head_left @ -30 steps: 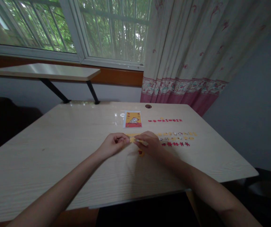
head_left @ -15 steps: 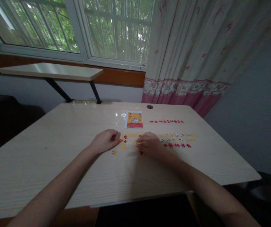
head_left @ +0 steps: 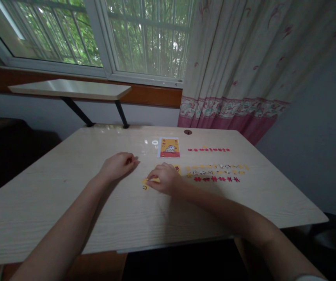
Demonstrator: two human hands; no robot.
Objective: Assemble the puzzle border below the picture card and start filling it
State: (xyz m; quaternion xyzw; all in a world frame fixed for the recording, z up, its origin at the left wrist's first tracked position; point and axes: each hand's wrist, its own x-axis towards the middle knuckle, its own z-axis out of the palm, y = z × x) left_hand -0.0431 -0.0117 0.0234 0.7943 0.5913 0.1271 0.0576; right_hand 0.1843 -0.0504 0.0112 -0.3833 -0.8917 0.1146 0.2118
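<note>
My right hand [head_left: 166, 178] is over the near middle of the desk, thumb and fingers pinched on a small yellow jigsaw piece [head_left: 156, 180]. Just below its fingertips lies another yellow piece [head_left: 144, 187] with a dark curved mark. Part of a joined yellow strip with a red patch [head_left: 177, 168] shows behind the hand, which covers the rest. My left hand [head_left: 118, 166] rests on the desk to the left, its fingers curled in and no piece visible in them. Beyond the hands is a picture card [head_left: 169, 148] with a white animal on yellow and red.
Loose jigsaw pieces lie in rows on the right: a far red row [head_left: 208, 150], yellow and white rows [head_left: 219, 168], and a near red row [head_left: 217, 179]. A raised shelf [head_left: 74, 89] stands at the desk's back left. A round cable hole [head_left: 188, 132] is near the back edge.
My right hand has moved left across the joined pieces, toward the loose yellow one. My left hand has drawn back to the left, away from them. The view has shifted slightly.
</note>
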